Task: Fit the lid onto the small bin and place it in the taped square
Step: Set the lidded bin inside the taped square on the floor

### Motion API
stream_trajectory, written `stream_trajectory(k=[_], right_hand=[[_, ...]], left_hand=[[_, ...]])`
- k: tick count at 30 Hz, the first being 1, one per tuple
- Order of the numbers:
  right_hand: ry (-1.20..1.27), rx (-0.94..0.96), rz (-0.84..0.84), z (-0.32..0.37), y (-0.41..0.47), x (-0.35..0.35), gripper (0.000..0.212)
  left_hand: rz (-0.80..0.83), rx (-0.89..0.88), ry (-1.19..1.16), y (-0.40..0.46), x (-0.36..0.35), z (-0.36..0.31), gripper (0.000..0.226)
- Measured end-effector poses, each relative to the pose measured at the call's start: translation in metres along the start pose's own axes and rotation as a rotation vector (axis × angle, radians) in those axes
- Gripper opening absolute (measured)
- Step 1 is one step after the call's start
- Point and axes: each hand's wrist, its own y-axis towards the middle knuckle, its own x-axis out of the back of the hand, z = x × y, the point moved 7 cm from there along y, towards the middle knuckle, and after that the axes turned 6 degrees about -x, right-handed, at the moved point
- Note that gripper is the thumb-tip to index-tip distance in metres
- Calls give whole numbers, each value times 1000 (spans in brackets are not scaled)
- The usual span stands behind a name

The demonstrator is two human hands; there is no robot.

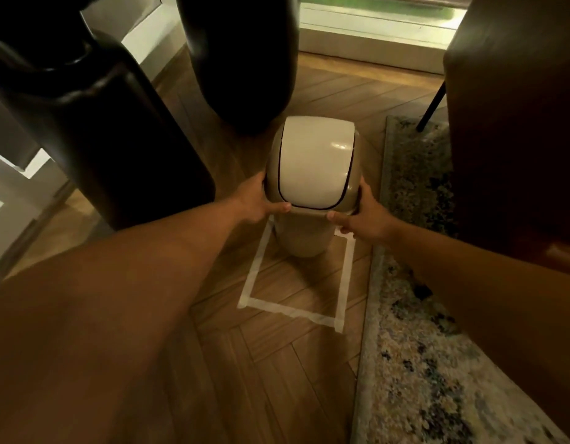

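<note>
A dim room with a herringbone wood floor (277, 363); a patterned rug (415, 347) runs along the right side, dark furniture crowds the left and top, and a bright window strip shows at the far edge. From the head camera, the only view here, a square of pale tape (296, 310) is marked on the bare boards just beside the rug, its near side and both flanks plain, its far side hidden behind the small bin (304, 238). The bin stands upright, its long axis vertical, with the domed swing lid (315, 168) already sitting on top; whether it is fully seated all round cannot be told from this angle. The left hand (261, 203) clasps the left flank of the lid's collar and the right hand (360, 216) the right flank, thumbs along the near lower rim, so both hands are clamped on the lidded bin from opposite sides. The bin lies straight ahead of the person, at arm's reach, both hands about equally near it. Its base appears to sit within the far part of the taped outline, though contact with the floor is not certain. Judging by this, what remains is to settle it squarely inside the tape and let go.
</note>
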Motion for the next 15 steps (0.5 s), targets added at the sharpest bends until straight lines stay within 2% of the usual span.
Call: stream_trajectory(k=[5, 10, 15], right_hand=[[-89, -112, -33, -5, -3, 9, 115], [-64, -131, -50, -5, -20, 10, 104], [-55, -114, -27, -6, -35, 6, 105]], left_hand=[[-23, 76, 31, -10, -2, 3, 104], [14, 111, 45, -22, -6, 3, 103], [32, 119, 9, -35, -11, 1, 99]])
